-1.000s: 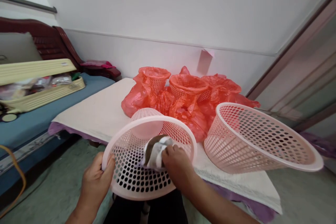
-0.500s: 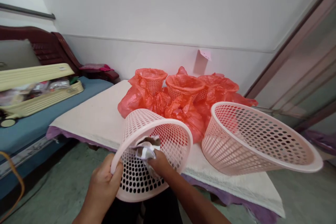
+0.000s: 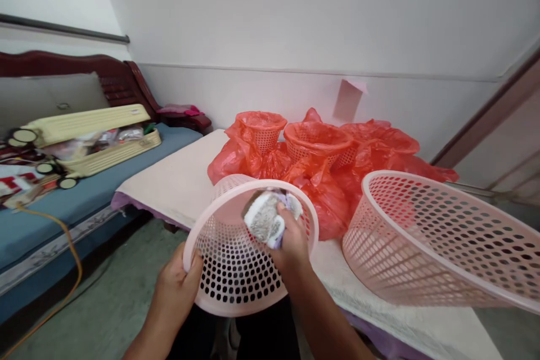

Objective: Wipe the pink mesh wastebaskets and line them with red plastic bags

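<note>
Head view: left hand (image 3: 175, 287) grips pink perforated basket (image 3: 236, 275) rim at 8 o'clock; right hand (image 3: 289, 244) inside, fingers closed on crumpled cloth (image 3: 264, 219).

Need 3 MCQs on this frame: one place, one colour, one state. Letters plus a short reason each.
1. Where is the right hand?
A. inside the small pink basket
B. on the yellow case
C. in the big basket

2. What colour are the plastic bags on the table?
A. blue
B. orange-red
C. black

3. How does the left hand stand?
A. flat on the table
B. holding a bag
C. gripping the small basket's rim

Answers: 1 A, the hand presses a cloth against the basket's inner wall. 2 B, the bags around the back baskets are orange-red. 3 C, its thumb hooks over the rim at the lower left.
</note>
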The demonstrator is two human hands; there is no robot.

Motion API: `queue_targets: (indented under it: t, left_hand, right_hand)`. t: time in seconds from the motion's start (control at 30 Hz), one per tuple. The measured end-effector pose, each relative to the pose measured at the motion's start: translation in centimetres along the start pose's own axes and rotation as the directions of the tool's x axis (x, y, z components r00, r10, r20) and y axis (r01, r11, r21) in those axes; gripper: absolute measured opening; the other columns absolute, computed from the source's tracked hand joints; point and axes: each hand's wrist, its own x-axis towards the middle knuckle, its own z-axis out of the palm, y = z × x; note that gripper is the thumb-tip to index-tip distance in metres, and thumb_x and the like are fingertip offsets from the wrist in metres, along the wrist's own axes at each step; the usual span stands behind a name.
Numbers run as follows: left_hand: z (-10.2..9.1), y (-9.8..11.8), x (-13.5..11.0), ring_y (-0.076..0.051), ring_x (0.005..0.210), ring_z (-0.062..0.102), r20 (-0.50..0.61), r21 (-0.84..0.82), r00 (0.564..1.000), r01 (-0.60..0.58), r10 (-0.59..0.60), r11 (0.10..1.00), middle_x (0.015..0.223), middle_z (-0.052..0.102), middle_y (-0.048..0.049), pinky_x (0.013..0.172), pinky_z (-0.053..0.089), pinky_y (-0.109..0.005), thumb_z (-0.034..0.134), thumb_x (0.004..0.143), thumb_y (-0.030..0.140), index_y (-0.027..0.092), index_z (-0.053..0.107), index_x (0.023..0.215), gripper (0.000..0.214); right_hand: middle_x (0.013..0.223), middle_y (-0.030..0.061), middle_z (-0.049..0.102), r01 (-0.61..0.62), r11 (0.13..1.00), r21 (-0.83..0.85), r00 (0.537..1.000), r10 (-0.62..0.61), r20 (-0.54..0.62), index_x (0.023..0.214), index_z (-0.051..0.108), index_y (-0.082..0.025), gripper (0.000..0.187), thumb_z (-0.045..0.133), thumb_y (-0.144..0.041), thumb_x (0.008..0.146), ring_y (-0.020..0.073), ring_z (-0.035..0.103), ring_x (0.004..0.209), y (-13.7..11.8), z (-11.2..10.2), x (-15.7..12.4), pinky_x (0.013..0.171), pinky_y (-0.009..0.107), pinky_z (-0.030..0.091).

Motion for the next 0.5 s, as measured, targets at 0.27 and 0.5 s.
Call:
queue_targets:
  t: [0.27, 0.5]
  left_hand:
    - [-0.7, -2.7, 0.3, -0.026, 0.093, 0.068, 0.071, -0.272, 0.997, -0.001, 0.021, 0.962, 0.1, 0.074, -0.007, 0.078, 0.054, -0.032, 0.067, 0.071, 0.04, 0.016, 0.064, 0.117, 0.052]
    - [-1.0, -1.6, 0.1, -0.021, 0.077, 0.064, 0.11, -0.353, 0.979, 0.199, -0.17, 0.914, 0.083, 0.071, -0.0024, 0.067, 0.052, -0.027, 0.065, 0.076, 0.053, 0.017, 0.065, 0.109, 0.049]
  right_hand:
    - [0.091, 0.0018, 0.071, 0.187, 0.911, -0.367, 0.804, 0.073, 0.59, 0.095, 0.066, -0.018, 0.017, 0.064, -0.022, 0.078, 0.0165, 0.068, 0.079, 3.5, 4.3, -7.4, 0.076, 0.028, 0.054]
    - [0.092, 0.0036, 0.072, 0.582, 0.442, -0.682, 0.777, -0.054, 0.627, 0.09, 0.069, -0.021, 0.028, 0.057, -0.006, 0.07, 0.0229, 0.065, 0.096, 3.3, 3.2, -3.8, 0.088, 0.032, 0.05]
